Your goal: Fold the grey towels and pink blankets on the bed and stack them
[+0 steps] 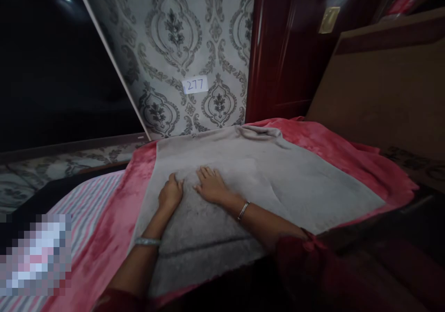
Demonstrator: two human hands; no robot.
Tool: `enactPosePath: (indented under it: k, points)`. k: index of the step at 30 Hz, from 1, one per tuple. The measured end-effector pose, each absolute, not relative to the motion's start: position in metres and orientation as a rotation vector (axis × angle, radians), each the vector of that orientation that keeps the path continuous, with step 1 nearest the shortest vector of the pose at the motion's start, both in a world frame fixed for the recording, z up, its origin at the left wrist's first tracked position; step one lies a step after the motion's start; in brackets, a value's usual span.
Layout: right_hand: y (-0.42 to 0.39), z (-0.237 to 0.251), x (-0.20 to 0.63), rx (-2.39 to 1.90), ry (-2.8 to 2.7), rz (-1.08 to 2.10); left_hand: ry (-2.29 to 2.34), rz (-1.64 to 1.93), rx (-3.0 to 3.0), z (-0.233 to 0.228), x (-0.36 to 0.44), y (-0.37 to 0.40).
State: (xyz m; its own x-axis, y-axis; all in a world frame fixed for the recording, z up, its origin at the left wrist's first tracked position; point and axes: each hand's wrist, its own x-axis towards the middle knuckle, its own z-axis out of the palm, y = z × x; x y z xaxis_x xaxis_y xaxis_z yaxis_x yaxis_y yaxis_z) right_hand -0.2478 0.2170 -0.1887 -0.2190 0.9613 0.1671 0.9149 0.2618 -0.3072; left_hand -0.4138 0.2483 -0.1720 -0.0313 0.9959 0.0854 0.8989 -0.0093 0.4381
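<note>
Dim light fills a bedroom whose far wall carries grey damask-patterned paper, with a small white label reading 277 stuck on it. To the right of that wall stands a glossy dark red door, and further right a brown wooden headboard rises beside the bed. At far left the room falls into darkness.

On the bed a pink plush blanket is spread out, and a grey towel lies flat on top of it, covering most of its middle so that the pink shows as a border on the left, far and right sides. A striped sheet in pale pink, white and blue shows at near left, beyond the blanket's edge. A blurred patch sits in the near left corner.

Both hands rest on the towel near its centre, close together but not touching. The left hand is loosely curled, knuckles up, pressing into the cloth and grasping nothing that can be seen; a bangle circles its wrist. The right hand lies open and palm-down, fingers spread flat toward the far left, holding nothing; a thin bracelet sits on that wrist, and a dark red sleeve covers the forearm nearer the body.
</note>
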Motion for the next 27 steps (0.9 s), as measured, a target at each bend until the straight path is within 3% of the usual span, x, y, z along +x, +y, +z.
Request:
enactPosePath:
  k: [12,17,22,27]
  points:
    - [0.189,-0.215,-0.097,-2.269,-1.845,0.191,2.015,0.519,2.079,-0.182,-0.414,0.245]
    - [0.162,-0.223,-0.060,-2.310,-1.647,0.254,1.955,0.592,2.001,-0.180,-0.422,0.250]
    - [0.134,-0.200,-0.123,-2.091,-1.810,0.106,1.727,0.734,1.797,-0.184,-0.445,0.234]
    - [0.117,-0.192,-0.241,-1.699,-2.242,0.225,1.597,0.891,1.846,-0.203,-0.457,0.193]
